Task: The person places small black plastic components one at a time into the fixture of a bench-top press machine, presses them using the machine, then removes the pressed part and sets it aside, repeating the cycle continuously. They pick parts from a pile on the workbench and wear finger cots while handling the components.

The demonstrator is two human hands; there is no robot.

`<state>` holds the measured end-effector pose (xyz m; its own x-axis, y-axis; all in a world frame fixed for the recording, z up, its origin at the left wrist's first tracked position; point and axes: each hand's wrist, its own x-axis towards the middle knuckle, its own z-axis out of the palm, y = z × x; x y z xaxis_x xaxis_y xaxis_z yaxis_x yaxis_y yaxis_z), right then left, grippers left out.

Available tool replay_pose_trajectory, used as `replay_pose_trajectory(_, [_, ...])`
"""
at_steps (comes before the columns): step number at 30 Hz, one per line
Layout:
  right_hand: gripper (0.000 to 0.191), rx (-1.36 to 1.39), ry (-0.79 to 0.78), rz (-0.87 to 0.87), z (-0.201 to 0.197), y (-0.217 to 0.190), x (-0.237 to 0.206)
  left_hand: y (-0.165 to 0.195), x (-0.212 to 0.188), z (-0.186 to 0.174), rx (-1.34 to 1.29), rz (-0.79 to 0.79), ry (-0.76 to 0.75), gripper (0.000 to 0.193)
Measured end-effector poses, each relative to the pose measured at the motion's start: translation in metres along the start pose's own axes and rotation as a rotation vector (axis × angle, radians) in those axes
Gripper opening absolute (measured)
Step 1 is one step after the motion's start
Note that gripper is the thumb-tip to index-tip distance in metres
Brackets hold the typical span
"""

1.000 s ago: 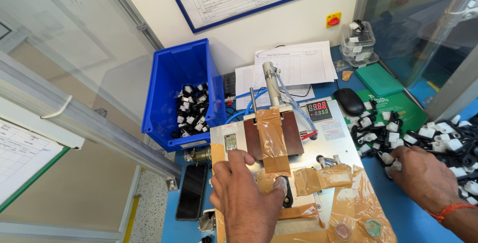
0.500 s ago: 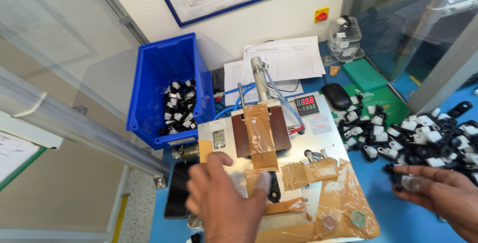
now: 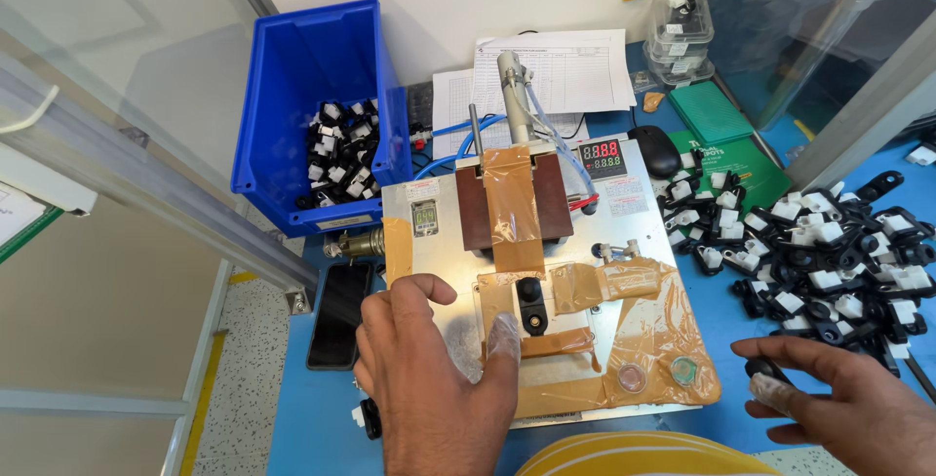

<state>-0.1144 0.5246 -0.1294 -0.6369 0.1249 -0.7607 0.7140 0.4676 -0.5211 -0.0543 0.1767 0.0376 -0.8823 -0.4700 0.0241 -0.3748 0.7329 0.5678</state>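
Note:
My left hand (image 3: 429, 378) lies on the metal plate of a small press fixture (image 3: 444, 271), fingers spread, with the index fingertip touching a small black clip part (image 3: 530, 304) seated in the taped jig slot. My right hand (image 3: 843, 403) hovers low at the right over the blue table and pinches a small black part (image 3: 763, 371) between thumb and fingers. A loose pile of black-and-white clip parts (image 3: 829, 252) spreads just beyond the right hand.
A blue bin (image 3: 292, 96) holding similar parts stands at the back left. A red-digit controller (image 3: 601, 158), a black mouse (image 3: 655, 150), papers (image 3: 565, 71), green boxes (image 3: 712, 110), a clear container (image 3: 682, 32) sit behind the fixture. A dark phone (image 3: 338, 315) lies at its left.
My left hand has slid back down off the jig, uncovering the black part in the slot. My right hand has left the pile and come toward me holding a black part.

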Motion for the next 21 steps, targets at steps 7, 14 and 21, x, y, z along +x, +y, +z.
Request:
replay_pose_trajectory(7, [0.069, -0.058, 0.154, 0.034, 0.022, -0.033, -0.031, -0.017, 0.003, -0.016, -0.064, 0.015, 0.032, 0.060])
replay_pose_trajectory(14, [0.081, -0.647, 0.347, 0.082, 0.049, -0.077, -0.056, -0.032, 0.008, -0.024, -0.080, 0.025, 0.052, 0.059])
replay_pose_trajectory(21, [0.067, -0.805, 0.759, -0.377, 0.055, -0.049, -0.059, -0.037, 0.015, -0.026, -0.055, 0.204, 0.037, 0.042])
